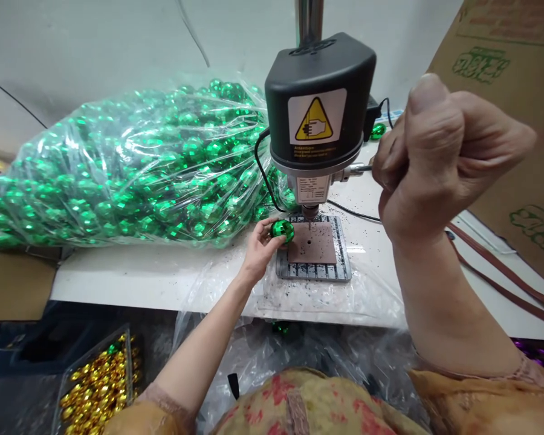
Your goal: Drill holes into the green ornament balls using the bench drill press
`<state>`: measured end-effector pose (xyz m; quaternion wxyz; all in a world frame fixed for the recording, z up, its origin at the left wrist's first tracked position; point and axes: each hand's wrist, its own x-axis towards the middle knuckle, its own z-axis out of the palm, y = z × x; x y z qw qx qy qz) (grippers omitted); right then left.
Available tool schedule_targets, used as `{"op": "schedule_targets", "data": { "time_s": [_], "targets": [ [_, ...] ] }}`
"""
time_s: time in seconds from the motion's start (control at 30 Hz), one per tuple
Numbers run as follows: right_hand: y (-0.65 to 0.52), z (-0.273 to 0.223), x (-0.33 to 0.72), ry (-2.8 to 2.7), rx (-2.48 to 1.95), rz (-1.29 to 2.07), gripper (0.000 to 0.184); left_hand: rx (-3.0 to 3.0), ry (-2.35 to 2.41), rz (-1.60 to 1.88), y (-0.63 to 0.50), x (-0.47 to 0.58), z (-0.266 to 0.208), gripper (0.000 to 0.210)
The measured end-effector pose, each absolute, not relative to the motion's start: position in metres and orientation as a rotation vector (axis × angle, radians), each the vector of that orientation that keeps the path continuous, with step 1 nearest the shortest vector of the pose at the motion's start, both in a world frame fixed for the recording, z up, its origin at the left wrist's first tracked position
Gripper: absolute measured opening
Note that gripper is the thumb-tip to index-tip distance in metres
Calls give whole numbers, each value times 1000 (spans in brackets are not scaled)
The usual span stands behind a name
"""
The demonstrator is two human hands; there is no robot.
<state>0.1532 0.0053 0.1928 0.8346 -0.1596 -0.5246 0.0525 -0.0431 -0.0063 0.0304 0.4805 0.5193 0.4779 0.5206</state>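
Between the fingers and thumb of my left hand (259,251) is a shiny green faceted ball (281,231), held at the left edge of a brown board (312,252). That board, with a dark hole in it, lies on the slotted metal base (343,251) of a small bench drill press (320,103). The drill's chuck (310,211) points down above the board. My right hand (435,151) is closed around the end of the feed lever (361,169) at the drill's right side; the grip itself is hidden in my fist.
A big clear plastic bag (131,175) full of green balls lies left of the drill. Below the table, a clear bin (129,362) holds gold balls. A cardboard box (517,103) stands at the right. Black cables and dark shavings lie around the base.
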Motion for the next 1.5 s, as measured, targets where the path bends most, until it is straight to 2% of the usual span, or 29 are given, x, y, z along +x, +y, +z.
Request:
{"op": "schedule_targets", "data": {
  "time_s": [0.13,0.47,0.77,1.0,1.5],
  "targets": [
    [7,193,152,-1092,-281,115,46,1157,1136,1340,0,-26,22,51],
    [-2,196,149,-1105,-342,162,44,1531,1170,1251,6,-20,5,54],
    [-8,197,151,-1143,-512,121,49,1840,1265,1123,4,-16,7,54],
    [-11,199,150,-1158,-568,98,50,1855,1157,1116,-1,-8,8,52],
    [-14,170,153,-1156,-475,71,49,1898,1125,1136,-2,-8,8,52]
  ]
}}
